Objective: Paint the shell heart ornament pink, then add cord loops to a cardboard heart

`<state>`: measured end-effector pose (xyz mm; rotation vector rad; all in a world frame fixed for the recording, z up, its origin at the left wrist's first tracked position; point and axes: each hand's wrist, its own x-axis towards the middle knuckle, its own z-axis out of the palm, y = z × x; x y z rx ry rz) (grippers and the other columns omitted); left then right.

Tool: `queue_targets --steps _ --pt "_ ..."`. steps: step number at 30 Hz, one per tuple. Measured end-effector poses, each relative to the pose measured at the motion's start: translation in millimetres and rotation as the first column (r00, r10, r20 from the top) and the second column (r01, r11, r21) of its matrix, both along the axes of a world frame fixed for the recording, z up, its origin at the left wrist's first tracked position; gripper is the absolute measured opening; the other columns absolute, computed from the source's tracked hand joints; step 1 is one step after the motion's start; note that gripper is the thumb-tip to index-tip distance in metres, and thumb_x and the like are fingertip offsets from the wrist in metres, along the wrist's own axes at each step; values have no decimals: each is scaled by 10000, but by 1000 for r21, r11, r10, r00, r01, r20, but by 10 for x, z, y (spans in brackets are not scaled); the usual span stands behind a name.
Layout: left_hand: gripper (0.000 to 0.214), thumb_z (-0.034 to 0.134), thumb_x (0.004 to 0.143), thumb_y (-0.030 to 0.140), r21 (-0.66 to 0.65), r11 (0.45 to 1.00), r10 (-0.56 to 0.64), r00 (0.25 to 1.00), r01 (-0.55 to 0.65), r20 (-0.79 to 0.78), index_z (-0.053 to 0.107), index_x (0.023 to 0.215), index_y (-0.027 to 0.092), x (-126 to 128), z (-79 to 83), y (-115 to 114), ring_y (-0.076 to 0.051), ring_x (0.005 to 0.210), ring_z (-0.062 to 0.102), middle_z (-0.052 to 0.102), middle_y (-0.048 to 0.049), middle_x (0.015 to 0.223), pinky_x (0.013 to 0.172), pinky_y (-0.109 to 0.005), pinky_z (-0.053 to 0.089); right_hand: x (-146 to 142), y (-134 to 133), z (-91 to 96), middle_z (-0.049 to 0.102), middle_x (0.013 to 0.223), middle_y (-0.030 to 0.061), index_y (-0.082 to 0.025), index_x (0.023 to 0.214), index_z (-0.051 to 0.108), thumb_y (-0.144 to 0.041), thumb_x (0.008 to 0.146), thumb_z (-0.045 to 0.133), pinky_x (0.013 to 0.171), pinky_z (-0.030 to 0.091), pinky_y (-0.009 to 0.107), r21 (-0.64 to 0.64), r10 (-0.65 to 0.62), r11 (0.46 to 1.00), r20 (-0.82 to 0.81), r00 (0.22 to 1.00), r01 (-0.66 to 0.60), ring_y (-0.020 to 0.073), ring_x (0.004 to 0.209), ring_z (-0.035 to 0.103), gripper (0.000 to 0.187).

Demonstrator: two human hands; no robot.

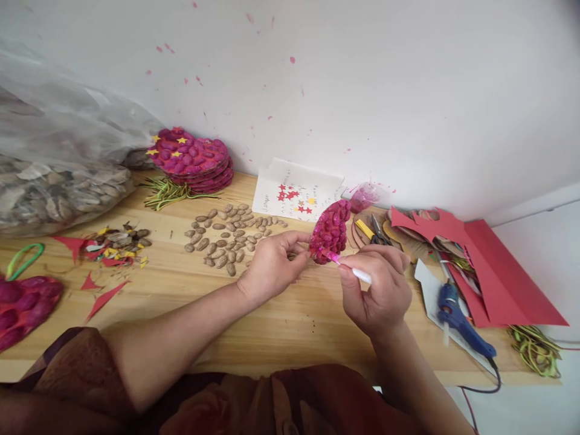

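My left hand (272,263) pinches the lower edge of a magenta, seed-covered piece (330,231) and holds it upright above the wooden table (190,296). My right hand (378,284) is closed round a thin white brush (357,273), whose pink-stained tip touches the bottom of the piece. Loose tan seeds (226,237) lie just left of my left hand.
A stack of painted pieces with yellow stars (193,157) stands by the wall, a plastic bag of husks (54,181) at far left. White paper with star stickers (294,190), scissors (376,232), red card (498,272) and a blue glue gun (457,317) lie to the right.
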<state>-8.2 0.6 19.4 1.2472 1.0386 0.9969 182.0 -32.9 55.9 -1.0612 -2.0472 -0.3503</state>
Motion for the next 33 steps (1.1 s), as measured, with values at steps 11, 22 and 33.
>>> queue_targets --steps 11,22,33 --pt "309 640 802 201 28 1000 10 999 -10 -35 797 1067 193 -8 14 -7 -91 424 552 737 11 680 464 -192 464 -39 -29 37 709 747 -5 -252 942 606 -187 927 631 802 414 413 -65 55 996 -26 998 -57 208 769 654 71" --pt "324 645 827 196 89 996 0 996 7 -85 801 1111 218 -10 -3 -12 -105 481 596 775 7 743 494 -192 471 -32 -27 37 703 768 5 -246 938 613 -199 941 625 820 417 414 -99 20 995 -33 999 -23 214 796 649 48" --pt "317 617 836 126 181 983 -4 995 21 -95 790 1092 196 -5 -6 -11 -120 647 703 781 17 767 602 -176 528 -63 -3 24 710 783 -8 -226 930 636 -197 907 711 744 469 340 -43 -28 999 -94 995 24 165 722 648 84"
